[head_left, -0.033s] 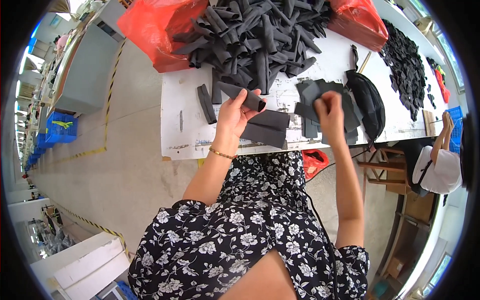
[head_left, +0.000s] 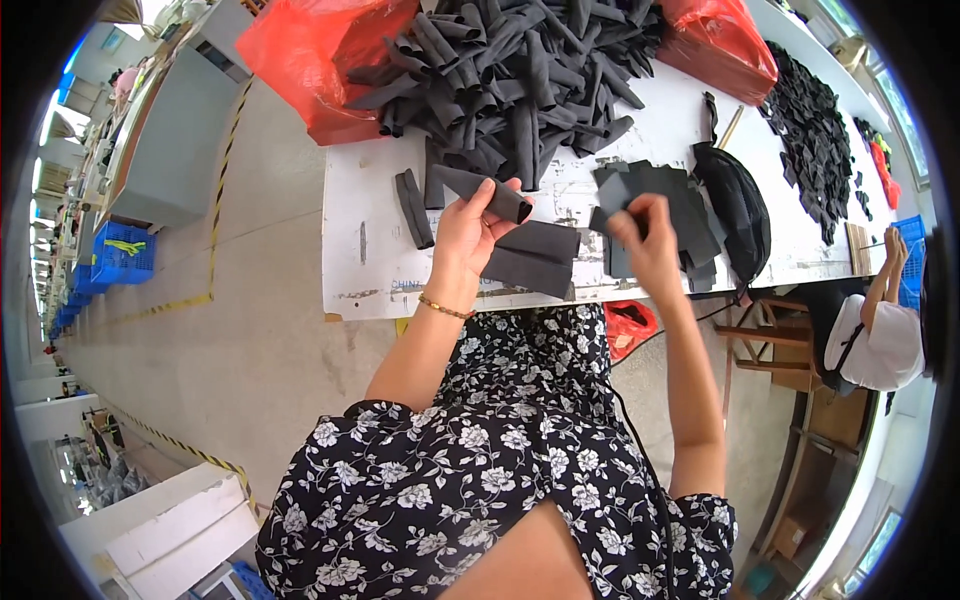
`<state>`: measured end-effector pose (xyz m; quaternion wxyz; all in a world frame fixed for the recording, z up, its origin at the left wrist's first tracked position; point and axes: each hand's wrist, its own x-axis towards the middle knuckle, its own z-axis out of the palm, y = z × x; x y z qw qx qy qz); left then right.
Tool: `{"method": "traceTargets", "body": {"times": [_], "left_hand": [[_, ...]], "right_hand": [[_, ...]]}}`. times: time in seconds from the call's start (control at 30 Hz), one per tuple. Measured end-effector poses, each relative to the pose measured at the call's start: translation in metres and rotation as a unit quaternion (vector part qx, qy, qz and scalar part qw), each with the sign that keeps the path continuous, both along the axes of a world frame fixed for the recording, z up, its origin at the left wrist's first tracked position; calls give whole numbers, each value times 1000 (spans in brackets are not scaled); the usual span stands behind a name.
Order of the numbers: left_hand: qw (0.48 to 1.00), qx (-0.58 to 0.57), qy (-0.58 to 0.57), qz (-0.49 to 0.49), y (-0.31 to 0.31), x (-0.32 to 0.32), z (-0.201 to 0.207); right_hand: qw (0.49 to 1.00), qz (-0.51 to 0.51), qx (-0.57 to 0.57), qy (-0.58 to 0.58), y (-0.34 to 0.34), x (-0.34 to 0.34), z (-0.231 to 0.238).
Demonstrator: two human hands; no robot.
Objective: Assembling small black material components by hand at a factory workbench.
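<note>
- Take the clock as centred on the left hand [head_left: 467, 232], with 12 pointing away from the person.
- That hand is closed on a black roll [head_left: 510, 204], thumb on top and fingers beneath. The roll slants from 10 to 4, its open end toward 4. The grip looks light, probably so as not to crush the hollow shape.
- The right hand [head_left: 647, 238] is well apart from the left, at 3, with fingers bent over the near left part of a dark stack [head_left: 695, 222]. It is slightly blurred, and I cannot tell whether the fingertips have pinched a piece.
- The stack lies fanned and uneven beside that hand, likely so single pieces are easy to reach.
- Flat black strips [head_left: 540, 246] lie at 4, just beside the left hand near the table [head_left: 372, 272] edge, presumably in the handiest spot between the two hands.
- A lone roll [head_left: 413, 208] rests at 9, apart from the held one.
- At 12 a big pile [head_left: 520, 85] of similar rolls is heaped loosely, perhaps set far back to leave the near edge free for handwork.
- A red bag [head_left: 325, 75] stands at 11 and a second bag [head_left: 718, 50] at 2, flanking the pile; they may help contain it.
- A black pouch [head_left: 735, 215] lies at 3, past the stack, seemingly out of the way.
- Farther out, toward 2, small dark pieces [head_left: 808, 140] are spread on the table; between 3 and 4 sits a co-worker [head_left: 878, 340] in white.
</note>
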<state>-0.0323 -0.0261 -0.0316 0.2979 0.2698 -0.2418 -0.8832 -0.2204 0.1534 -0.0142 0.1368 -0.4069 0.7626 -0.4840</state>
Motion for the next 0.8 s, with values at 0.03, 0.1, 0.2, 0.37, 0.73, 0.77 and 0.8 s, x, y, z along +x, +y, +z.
{"method": "traceTargets", "body": {"times": [0.03, 0.1, 0.2, 0.37, 0.73, 0.77, 0.8], "left_hand": [[1000, -6, -9, 15, 0, -1, 0], [999, -13, -22, 36, 2, -1, 3], [999, -6, -25, 45, 3, -3, 3], [999, -13, -18, 43, 3, -4, 9], [999, -21, -33, 9, 11, -3, 14], [999, -14, -29, -2, 10, -1, 14], [1000, -7, -25, -14, 11, 0, 13]], "right_hand": [[999, 24, 10, 24, 2, 19, 8], [993, 71, 0, 92, 2, 42, 14], [966, 135, -62, 213, -2, 51, 19], [971, 119, -48, 199, -11, 64, 37], [934, 82, -55, 342, -21, 64, 45], [926, 83, -44, 365, -21, 63, 46], [918, 83, -33, 387, -20, 62, 47]]}}
